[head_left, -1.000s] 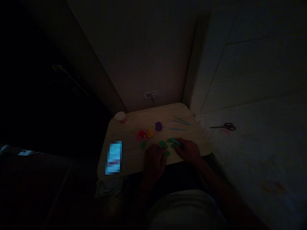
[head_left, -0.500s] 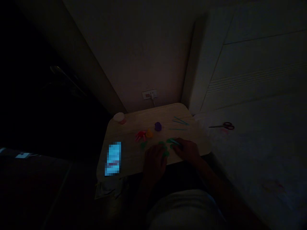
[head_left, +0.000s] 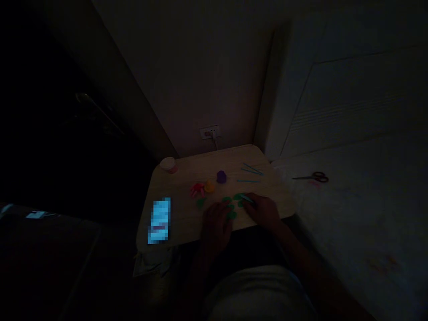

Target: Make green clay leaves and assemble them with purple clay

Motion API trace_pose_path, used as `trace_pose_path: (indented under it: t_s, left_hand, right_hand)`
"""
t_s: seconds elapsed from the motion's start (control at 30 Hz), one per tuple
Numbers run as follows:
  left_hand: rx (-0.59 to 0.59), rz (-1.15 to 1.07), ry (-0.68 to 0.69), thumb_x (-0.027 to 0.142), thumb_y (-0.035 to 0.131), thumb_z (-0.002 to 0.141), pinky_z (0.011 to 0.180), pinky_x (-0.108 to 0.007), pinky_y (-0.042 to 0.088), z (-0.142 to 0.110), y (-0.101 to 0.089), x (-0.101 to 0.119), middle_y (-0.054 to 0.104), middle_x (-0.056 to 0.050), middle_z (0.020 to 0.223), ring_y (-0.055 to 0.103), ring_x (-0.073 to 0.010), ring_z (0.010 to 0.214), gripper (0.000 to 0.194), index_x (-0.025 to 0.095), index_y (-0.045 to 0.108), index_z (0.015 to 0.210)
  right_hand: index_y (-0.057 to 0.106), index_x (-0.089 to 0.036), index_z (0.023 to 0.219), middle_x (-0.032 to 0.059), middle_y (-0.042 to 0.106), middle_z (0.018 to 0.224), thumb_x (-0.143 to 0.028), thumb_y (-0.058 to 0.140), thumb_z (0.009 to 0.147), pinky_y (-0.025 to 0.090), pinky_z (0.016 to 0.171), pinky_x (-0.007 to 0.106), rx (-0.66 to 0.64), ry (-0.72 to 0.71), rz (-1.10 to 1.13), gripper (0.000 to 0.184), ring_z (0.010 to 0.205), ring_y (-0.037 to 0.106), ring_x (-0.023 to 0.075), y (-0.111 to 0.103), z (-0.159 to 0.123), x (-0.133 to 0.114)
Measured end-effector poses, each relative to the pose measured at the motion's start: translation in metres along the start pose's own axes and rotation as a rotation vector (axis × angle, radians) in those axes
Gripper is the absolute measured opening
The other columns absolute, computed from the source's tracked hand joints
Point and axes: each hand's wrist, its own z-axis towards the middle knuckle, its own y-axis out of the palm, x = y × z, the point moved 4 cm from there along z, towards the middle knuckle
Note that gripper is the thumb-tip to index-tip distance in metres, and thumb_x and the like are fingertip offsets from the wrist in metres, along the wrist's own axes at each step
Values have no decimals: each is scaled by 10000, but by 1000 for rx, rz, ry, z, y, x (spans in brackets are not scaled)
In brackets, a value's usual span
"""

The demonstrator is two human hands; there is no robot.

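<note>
In dim light, my right hand [head_left: 262, 210] is closed on a thin pale-blue modelling tool [head_left: 246, 198]. Its tip lies over a green clay piece [head_left: 238, 196] on the small table. Just to the left, my left hand [head_left: 216, 219] rests on the tabletop, fingers stretched out beside several green clay pieces [head_left: 231, 215]; its fingertips touch or partly cover some of them. Another green lump [head_left: 201, 202] lies beyond the left hand. Farther back sit a red and pink clay shape [head_left: 198, 189], an orange clay lump [head_left: 209, 186] and a purple one [head_left: 221, 177].
A lit phone [head_left: 159, 220] lies on the table [head_left: 187, 227] at the left, with a white-lidded tub [head_left: 169, 165] at the back left corner. Thin blue sticks [head_left: 251, 169] lie back right. Scissors [head_left: 310, 177] rest on the pale surface at right. A socket [head_left: 210, 132] holds a plug.
The whole view has shifted slightly. Both hands keep nearly the same place on the table, and the tool stays in my right hand.
</note>
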Motion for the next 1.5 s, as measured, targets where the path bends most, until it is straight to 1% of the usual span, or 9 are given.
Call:
trace_pose_path:
  t_s: [0.1,0.23,0.33,0.53,0.67,0.83,1.0,1.23,1.5]
  left_hand:
    - [122,9,-47,199,548,987,1101,-469,444,-2,-8,-10,680,-91,1297,579,-266,1241,239,227,658,1197]
    - [323,201,-245,247,557,950,957,-485,507,-3,-27,-42,638,-151,1116,594,-313,1071,223,169,666,1127]
    - [269,328,-359,289,585,933,908,-483,514,-1,-37,-64,606,-159,1104,579,-327,1034,292,161,665,1183]
    - [177,353,-408,256,541,945,881,-479,507,0,-40,-79,633,-146,1043,581,-314,968,180,186,701,987]
    - [234,170,-379,242,520,949,894,-456,510,-2,-37,-75,659,-119,1007,603,-284,952,163,202,678,946]
    - [192,-257,-310,266,537,944,856,-358,526,2,-32,-53,662,-70,961,629,-225,926,130,207,654,940]
    - [121,-501,-340,274,598,913,801,-299,502,9,-28,-32,627,-36,884,598,-183,850,110,198,628,840]
    - [50,-748,-394,407,672,886,716,-292,459,11,-25,-22,624,-26,804,579,-180,777,240,191,662,783]
    - [6,-907,-483,598,671,847,673,-283,441,10,-20,-15,573,-7,747,530,-173,724,421,188,630,763]
  right_hand:
    - [748,-252,1166,66,814,935,-453,518,995,467,678,294,3,12,22,350,829,763,254,-1,-1,3]
    - [750,-240,1168,77,807,893,-471,493,995,459,660,288,23,5,32,386,804,756,249,-1,-1,5]
    - [749,-236,1162,77,803,870,-488,475,1001,457,651,286,29,7,38,406,792,753,248,0,-2,5]
    - [725,-224,1107,77,791,860,-485,404,1025,472,657,304,43,-13,104,422,771,743,257,0,-2,6]
    - [718,-230,1026,84,787,920,-399,352,1045,519,769,329,104,-53,247,404,850,740,253,-4,-6,6]
    - [712,-224,1052,114,755,1099,-275,419,1006,519,969,405,96,-278,422,302,1062,691,265,-8,-13,-24]
    - [687,-216,1002,124,713,1052,-187,423,971,526,923,401,14,-362,464,267,1027,667,264,-6,-16,-63]
    - [631,-250,1080,9,695,802,-350,589,964,504,658,286,-36,-152,591,159,690,638,191,-2,-23,-74]
    - [730,-236,1050,54,787,981,-376,693,928,527,799,306,-59,-282,525,189,883,732,223,-1,-24,-75]
